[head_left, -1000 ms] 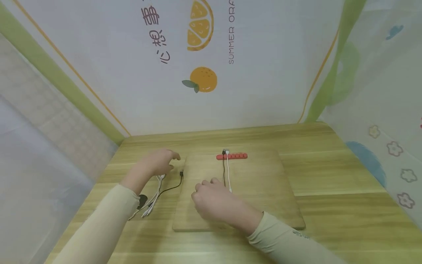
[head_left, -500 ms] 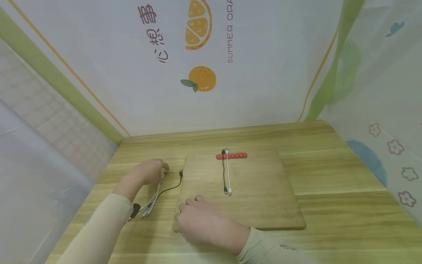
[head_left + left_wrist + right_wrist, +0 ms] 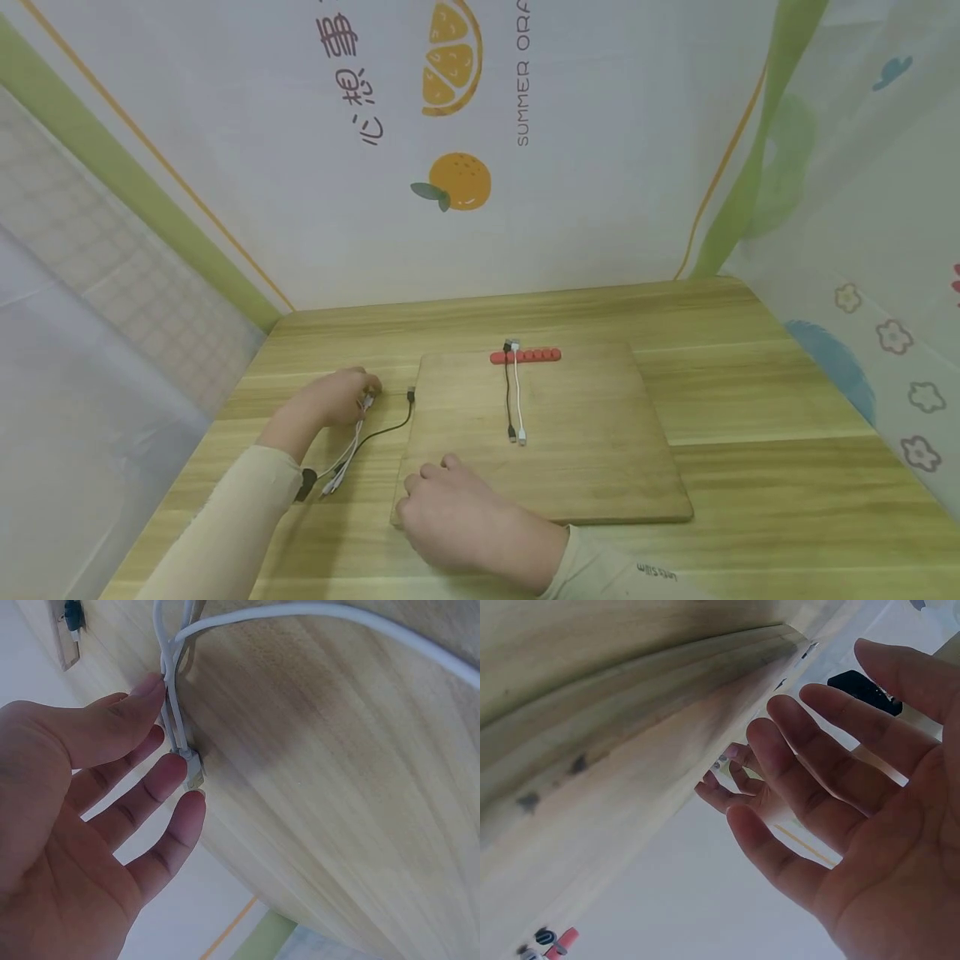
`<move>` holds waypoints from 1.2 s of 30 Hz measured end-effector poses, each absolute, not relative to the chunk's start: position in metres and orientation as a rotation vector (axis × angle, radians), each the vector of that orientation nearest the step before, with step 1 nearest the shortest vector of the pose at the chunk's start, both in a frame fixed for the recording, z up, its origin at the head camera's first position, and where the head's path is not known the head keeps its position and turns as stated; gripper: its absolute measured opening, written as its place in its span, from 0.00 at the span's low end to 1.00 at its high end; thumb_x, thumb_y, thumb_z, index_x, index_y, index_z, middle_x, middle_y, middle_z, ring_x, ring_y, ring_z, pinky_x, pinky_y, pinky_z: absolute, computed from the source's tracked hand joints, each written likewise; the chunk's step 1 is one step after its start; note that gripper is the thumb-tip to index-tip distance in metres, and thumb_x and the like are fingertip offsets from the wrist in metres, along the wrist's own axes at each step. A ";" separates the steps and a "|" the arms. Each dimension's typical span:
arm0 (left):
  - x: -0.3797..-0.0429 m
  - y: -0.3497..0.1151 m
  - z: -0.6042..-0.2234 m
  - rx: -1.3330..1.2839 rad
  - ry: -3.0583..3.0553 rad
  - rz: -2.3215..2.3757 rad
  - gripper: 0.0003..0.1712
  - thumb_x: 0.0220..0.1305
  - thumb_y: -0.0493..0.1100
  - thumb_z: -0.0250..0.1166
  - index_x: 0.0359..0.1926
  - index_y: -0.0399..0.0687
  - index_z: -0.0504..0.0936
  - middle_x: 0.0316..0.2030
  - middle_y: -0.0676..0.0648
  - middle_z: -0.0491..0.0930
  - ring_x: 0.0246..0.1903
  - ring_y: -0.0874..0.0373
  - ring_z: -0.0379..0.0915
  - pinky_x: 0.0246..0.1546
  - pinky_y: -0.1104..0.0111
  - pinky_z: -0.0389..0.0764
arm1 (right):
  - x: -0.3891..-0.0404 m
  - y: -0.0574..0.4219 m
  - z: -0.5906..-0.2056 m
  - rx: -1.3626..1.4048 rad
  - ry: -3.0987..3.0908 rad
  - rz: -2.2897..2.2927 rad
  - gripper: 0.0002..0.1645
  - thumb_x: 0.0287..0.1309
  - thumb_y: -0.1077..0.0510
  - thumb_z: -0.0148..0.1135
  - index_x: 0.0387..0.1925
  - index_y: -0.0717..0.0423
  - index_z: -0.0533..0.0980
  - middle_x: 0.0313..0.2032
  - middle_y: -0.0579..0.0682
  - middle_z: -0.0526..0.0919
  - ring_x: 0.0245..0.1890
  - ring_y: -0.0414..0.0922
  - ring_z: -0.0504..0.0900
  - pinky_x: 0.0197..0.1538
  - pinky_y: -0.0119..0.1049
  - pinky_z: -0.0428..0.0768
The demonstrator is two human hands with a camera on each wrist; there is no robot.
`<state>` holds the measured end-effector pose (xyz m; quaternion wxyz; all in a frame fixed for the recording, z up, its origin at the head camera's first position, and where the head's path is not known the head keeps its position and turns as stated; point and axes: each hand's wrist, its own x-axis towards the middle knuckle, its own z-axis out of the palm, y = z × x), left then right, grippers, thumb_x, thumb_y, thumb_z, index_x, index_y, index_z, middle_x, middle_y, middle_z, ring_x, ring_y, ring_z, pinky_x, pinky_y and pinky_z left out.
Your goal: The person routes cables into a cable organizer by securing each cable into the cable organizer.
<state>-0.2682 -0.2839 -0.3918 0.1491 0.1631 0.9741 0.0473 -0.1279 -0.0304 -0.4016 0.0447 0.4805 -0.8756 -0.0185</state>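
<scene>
My left hand point(image 3: 341, 396) is at the left of the table, pinching white USB cables point(image 3: 176, 724) between thumb and finger near their plugs point(image 3: 193, 771). Its other fingers are spread beside the plugs. Lower down, the white cables' other ends point(image 3: 333, 483) lie bunched on the table. A black USB cable point(image 3: 386, 429) curves from the bunch toward the wooden board point(image 3: 585, 433). Over the board's front left corner, my right hand point(image 3: 465, 517) holds nothing, its fingers loosely bent and apart in the right wrist view.
Along the board's back edge sits a red slotted cable holder point(image 3: 536, 356). A short black cable point(image 3: 508, 400) and a short white cable point(image 3: 519, 408) run from its left slots down the board. Printed curtains point(image 3: 600, 208) hang behind the table.
My left hand has come down and left onto the white cables and grips them near the plugs. The right hand has moved left and nearer, away from the short cables' ends on the board.
</scene>
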 end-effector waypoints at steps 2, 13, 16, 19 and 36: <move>-0.268 -0.283 -0.392 0.463 2.801 0.143 0.28 0.64 0.33 0.73 0.65 0.39 0.81 0.61 0.35 0.80 0.56 0.42 0.82 0.60 0.44 0.83 | -0.127 -0.030 -0.402 1.468 -2.655 -0.081 0.11 0.76 0.43 0.59 0.43 0.33 0.87 0.39 0.37 0.85 0.40 0.37 0.79 0.47 0.36 0.76; -0.268 -0.280 -0.396 0.466 2.827 0.138 0.26 0.66 0.31 0.71 0.64 0.37 0.81 0.62 0.34 0.80 0.63 0.35 0.79 0.66 0.42 0.79 | -0.128 -0.029 -0.404 1.465 -2.698 -0.103 0.10 0.72 0.42 0.64 0.43 0.37 0.87 0.41 0.38 0.85 0.41 0.37 0.79 0.49 0.36 0.77; -0.268 -0.280 -0.396 0.471 2.837 0.132 0.25 0.65 0.32 0.71 0.64 0.37 0.82 0.60 0.35 0.81 0.61 0.36 0.80 0.64 0.42 0.81 | -0.129 -0.029 -0.405 1.468 -2.686 -0.109 0.09 0.72 0.42 0.64 0.41 0.37 0.86 0.40 0.37 0.84 0.40 0.37 0.78 0.47 0.36 0.76; -0.268 -0.281 -0.398 0.472 2.843 0.126 0.24 0.65 0.32 0.71 0.63 0.38 0.82 0.59 0.37 0.82 0.60 0.36 0.81 0.63 0.42 0.81 | -0.130 -0.029 -0.404 1.472 -2.689 -0.109 0.09 0.72 0.43 0.63 0.42 0.38 0.86 0.41 0.38 0.85 0.41 0.38 0.79 0.49 0.37 0.78; -0.270 -0.282 -0.388 0.452 2.938 0.203 0.15 0.69 0.32 0.60 0.55 0.37 0.81 0.40 0.43 0.87 0.39 0.51 0.82 0.44 0.52 0.85 | -0.128 -0.031 -0.400 1.474 -2.637 -0.118 0.07 0.73 0.46 0.61 0.41 0.33 0.85 0.38 0.37 0.83 0.38 0.37 0.77 0.42 0.34 0.71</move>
